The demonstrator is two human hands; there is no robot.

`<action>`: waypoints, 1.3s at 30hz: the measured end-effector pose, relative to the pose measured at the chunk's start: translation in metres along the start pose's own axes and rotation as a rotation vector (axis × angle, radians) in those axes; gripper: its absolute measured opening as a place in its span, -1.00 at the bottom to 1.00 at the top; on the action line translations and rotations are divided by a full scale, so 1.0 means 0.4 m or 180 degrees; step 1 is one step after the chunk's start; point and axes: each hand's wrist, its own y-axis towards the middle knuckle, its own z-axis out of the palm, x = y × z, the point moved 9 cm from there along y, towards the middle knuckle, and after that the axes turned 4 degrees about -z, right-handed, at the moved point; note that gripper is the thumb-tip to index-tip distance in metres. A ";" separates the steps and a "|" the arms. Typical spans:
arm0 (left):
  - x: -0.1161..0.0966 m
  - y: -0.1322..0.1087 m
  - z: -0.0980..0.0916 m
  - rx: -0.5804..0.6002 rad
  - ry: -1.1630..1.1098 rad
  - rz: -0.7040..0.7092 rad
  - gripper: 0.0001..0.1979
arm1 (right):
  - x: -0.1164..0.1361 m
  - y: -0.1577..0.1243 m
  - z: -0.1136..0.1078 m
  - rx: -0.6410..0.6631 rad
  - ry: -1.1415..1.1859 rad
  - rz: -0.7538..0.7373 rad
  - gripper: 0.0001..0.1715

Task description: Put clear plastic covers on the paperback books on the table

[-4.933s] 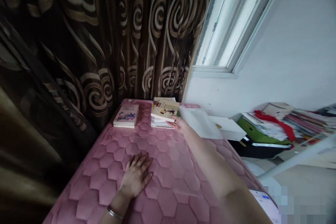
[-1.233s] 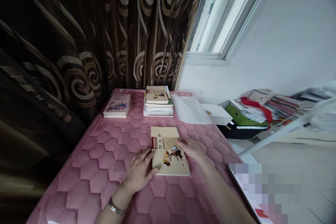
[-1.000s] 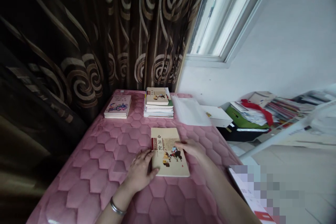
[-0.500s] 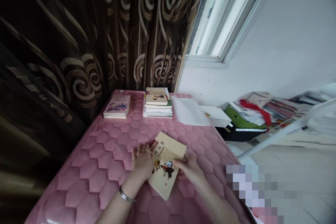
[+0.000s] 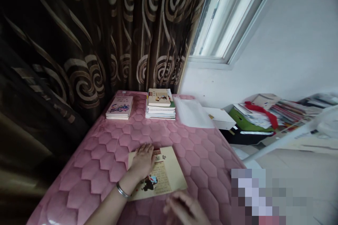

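A cream-coloured book with Chinese characters and a small painted figure on its cover lies turned sideways on the pink padded surface. My left hand, with a silver bangle at the wrist, rests flat across the book's left part, fingers stretched out, hiding some of the cover. Just below the book's lower right edge is my right hand, slightly blurred, its fingers loosely bent and apart, with nothing seen in them.
Toward the back stand a small stack of books at left and a taller stack in the middle. Clear plastic sheets and a white box lie to their right. Beyond the surface's right edge are a green bin with papers and a white rail.
The book has turned clockwise to lie sideways. My left hand has moved from its left edge onto the cover; my right hand has let go and come down toward me.
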 end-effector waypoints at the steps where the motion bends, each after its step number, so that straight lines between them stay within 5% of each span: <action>1: -0.001 0.000 -0.002 -0.0003 0.0027 0.0007 -0.53 | 0.046 0.029 -0.056 -0.0212 -0.0417 -0.0373 -0.55; 3: -0.004 0.001 -0.007 -0.0023 0.0073 0.0029 -0.53 | 0.110 0.100 -0.170 -0.0863 -0.0995 -0.0775 -0.58; 6: -0.008 0.001 -0.013 -0.0051 0.0107 0.0003 -0.53 | 0.134 0.243 -0.243 -0.1090 -0.1443 -0.0712 -0.68; 10: -0.014 -0.009 -0.028 -0.0162 0.0115 -0.0011 -0.53 | 0.149 0.393 -0.221 -0.0967 -0.2064 -0.0570 -0.71; 13: 0.039 -0.037 -0.070 -0.0577 0.0201 -0.0597 -0.55 | 0.164 0.441 -0.191 -0.0947 -0.2468 -0.0553 -0.70; 16: 0.138 -0.089 -0.095 -0.0826 0.0144 -0.1447 -0.57 | 0.161 0.455 -0.178 -0.0928 -0.2663 -0.0528 -0.71; 20: 0.216 -0.121 -0.073 -0.0680 -0.0304 -0.1697 -0.60 | 0.149 0.453 -0.169 -0.0915 -0.2971 -0.0584 -0.65; 31: 0.180 -0.062 -0.099 -0.0616 -0.1089 -0.1450 -0.72 | 0.149 0.394 -0.214 -0.1184 -0.3396 -0.0538 -0.65; 39: 0.201 -0.054 -0.061 -0.0697 -0.1784 -0.1498 -0.79 | 0.146 0.362 -0.251 -0.1318 -0.3244 -0.0459 -0.64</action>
